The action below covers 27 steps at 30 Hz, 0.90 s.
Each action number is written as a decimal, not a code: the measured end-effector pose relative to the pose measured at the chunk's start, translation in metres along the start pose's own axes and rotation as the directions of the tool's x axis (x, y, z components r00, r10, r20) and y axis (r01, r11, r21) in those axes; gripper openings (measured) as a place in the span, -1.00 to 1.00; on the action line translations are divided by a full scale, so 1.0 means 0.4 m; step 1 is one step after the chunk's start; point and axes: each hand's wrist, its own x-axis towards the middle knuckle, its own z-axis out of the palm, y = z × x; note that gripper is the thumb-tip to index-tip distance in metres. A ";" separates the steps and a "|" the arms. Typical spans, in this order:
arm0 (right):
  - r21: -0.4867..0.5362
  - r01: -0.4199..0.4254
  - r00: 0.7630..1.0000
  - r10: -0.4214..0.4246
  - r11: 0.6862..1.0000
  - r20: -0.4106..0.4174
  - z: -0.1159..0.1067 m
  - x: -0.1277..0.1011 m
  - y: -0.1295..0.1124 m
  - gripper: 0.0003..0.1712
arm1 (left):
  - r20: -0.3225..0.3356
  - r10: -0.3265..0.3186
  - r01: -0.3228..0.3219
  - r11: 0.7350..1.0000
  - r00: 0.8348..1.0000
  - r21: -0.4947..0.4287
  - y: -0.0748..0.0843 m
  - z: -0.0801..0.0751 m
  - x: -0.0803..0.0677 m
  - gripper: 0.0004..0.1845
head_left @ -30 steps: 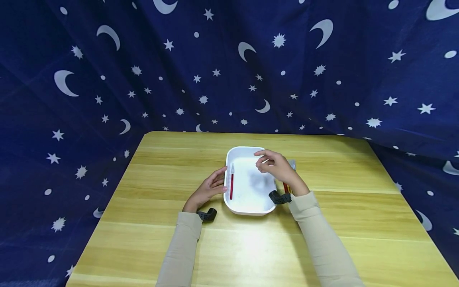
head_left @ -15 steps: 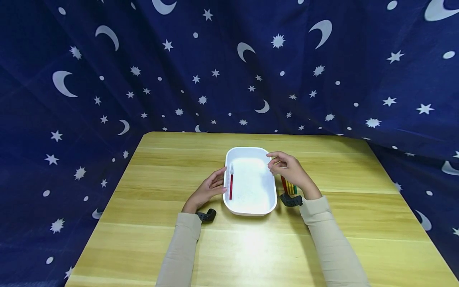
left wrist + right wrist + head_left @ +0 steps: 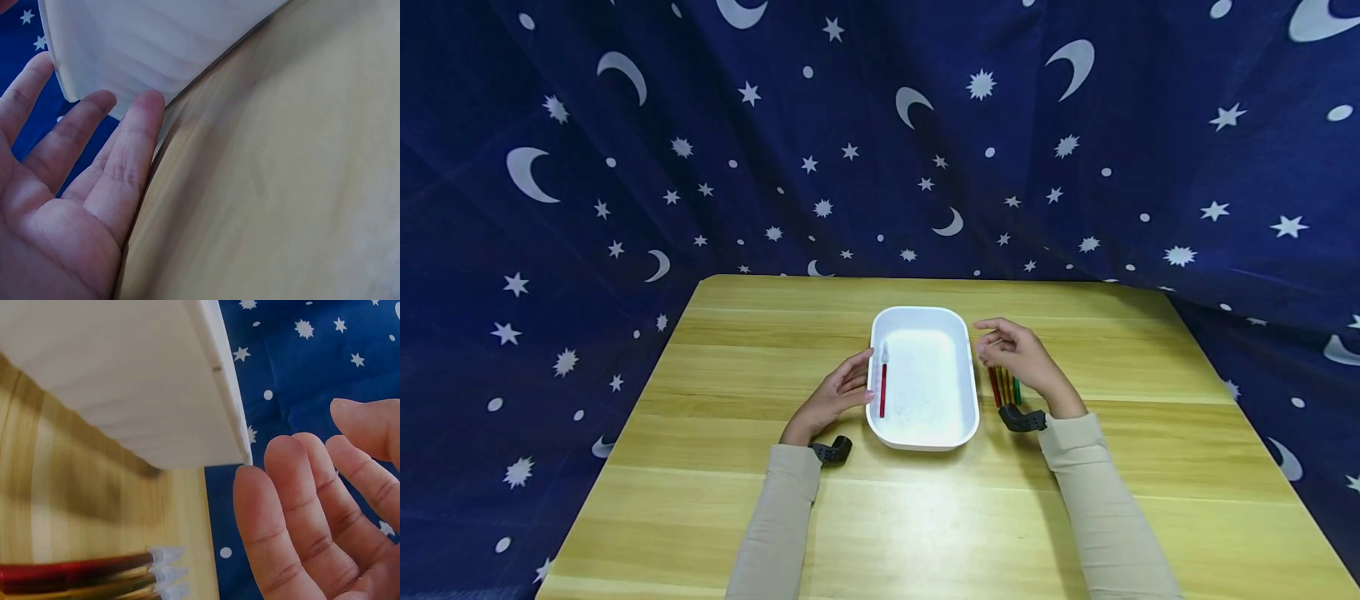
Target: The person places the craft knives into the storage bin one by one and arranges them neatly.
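Head view overhead; wrist views close beside tray [image 3: 925, 437]

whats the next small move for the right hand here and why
Probably lower the right hand onto the coloured pens lying on the table just right of the white tray and pinch one. That hand is open, holds nothing and hovers right above them. One red pen already lies in the tray, and the left hand rests against the tray's left wall.
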 end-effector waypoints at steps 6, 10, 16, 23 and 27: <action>-0.004 -0.020 1.000 0.020 1.000 0.008 -0.020 -0.006 0.014 -0.48 | -0.004 -0.008 0.008 1.000 1.000 -0.005 0.001 0.000 0.001 -0.16; -0.016 -0.034 0.999 0.034 0.999 -0.001 -0.037 -0.006 0.023 -0.48 | -0.003 -0.006 0.006 1.000 1.000 -0.005 0.004 0.003 0.000 -0.16; -0.010 -0.062 0.998 0.062 0.998 -0.019 -0.057 -0.004 0.039 -0.45 | -0.007 -0.002 0.002 1.000 1.000 0.001 0.004 0.004 0.001 -0.16; -0.016 -0.101 0.994 0.100 0.995 -0.033 -0.072 -0.003 0.065 -0.43 | -0.008 -0.001 0.001 1.000 1.000 0.010 0.001 0.001 0.000 -0.16; -0.005 -0.125 0.992 0.124 0.992 -0.036 -0.076 -0.003 0.078 -0.44 | -0.008 0.001 0.000 1.000 1.000 0.008 0.001 0.003 -0.001 -0.16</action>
